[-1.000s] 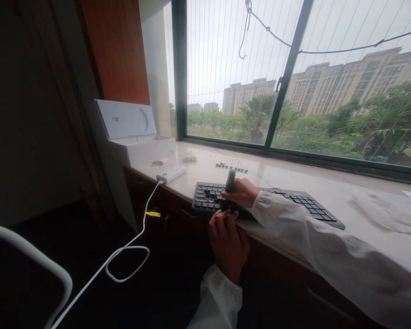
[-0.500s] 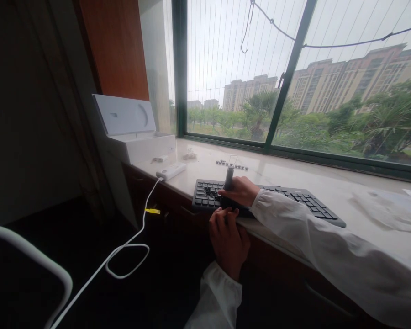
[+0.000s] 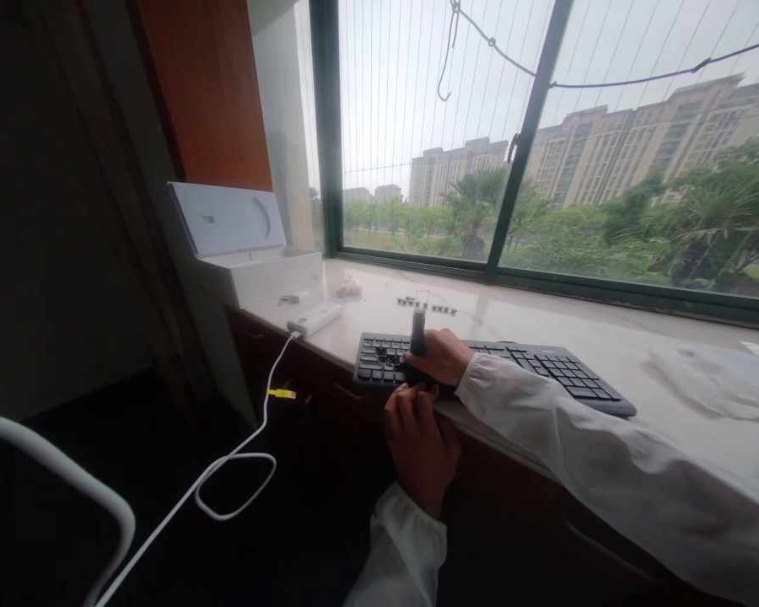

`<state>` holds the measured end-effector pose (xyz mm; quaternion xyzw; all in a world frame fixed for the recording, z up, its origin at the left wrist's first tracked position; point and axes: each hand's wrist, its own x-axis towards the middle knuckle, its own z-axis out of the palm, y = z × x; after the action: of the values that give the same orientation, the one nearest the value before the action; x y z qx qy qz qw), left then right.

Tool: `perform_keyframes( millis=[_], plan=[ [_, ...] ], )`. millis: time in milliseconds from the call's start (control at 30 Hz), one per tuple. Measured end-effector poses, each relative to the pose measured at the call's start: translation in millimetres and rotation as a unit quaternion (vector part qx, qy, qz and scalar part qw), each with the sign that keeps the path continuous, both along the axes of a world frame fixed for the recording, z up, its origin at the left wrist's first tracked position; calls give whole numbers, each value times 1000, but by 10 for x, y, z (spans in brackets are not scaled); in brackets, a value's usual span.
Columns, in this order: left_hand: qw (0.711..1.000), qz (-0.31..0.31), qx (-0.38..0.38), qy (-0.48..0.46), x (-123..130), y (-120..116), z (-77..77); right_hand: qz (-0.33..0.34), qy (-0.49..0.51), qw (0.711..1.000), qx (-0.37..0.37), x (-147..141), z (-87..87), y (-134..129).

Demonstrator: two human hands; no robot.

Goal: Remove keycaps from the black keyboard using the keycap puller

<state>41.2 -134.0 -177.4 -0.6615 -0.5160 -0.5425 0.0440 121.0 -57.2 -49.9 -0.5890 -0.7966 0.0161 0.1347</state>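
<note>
Two hands meet at the near edge of a black keyboard (image 3: 481, 367) lying on a pale stone windowsill (image 3: 607, 337). The right hand (image 3: 436, 358), in a white sleeve, is closed around a dark, upright cylindrical tool (image 3: 417, 329), whose lower end stands on the keys left of the keyboard's middle. The left hand (image 3: 417, 443) rests its curled fingertips against the keyboard's front edge just below; whether it pinches anything cannot be told. Further left lie a white power strip (image 3: 314, 319) with its cable (image 3: 228, 464), and an open white box (image 3: 246, 253). A row of loose keycaps (image 3: 427, 305) sits behind the keyboard.
</note>
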Motion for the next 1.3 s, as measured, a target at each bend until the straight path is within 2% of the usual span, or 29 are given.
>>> perform_keyframes(
  millis=[467, 800, 1300],
  plan=[
    [1000, 9, 8, 7, 8, 11, -8, -25, 10, 1000, 13, -13, -47, -29],
    [999, 30, 19, 22, 11, 14, -22, -21, -5, 995, 99, -32, -197, -90],
    [1000, 24, 11, 17, 21, 25, -35, -25, -3, 995, 97, -78, -191, -152]
  ],
)
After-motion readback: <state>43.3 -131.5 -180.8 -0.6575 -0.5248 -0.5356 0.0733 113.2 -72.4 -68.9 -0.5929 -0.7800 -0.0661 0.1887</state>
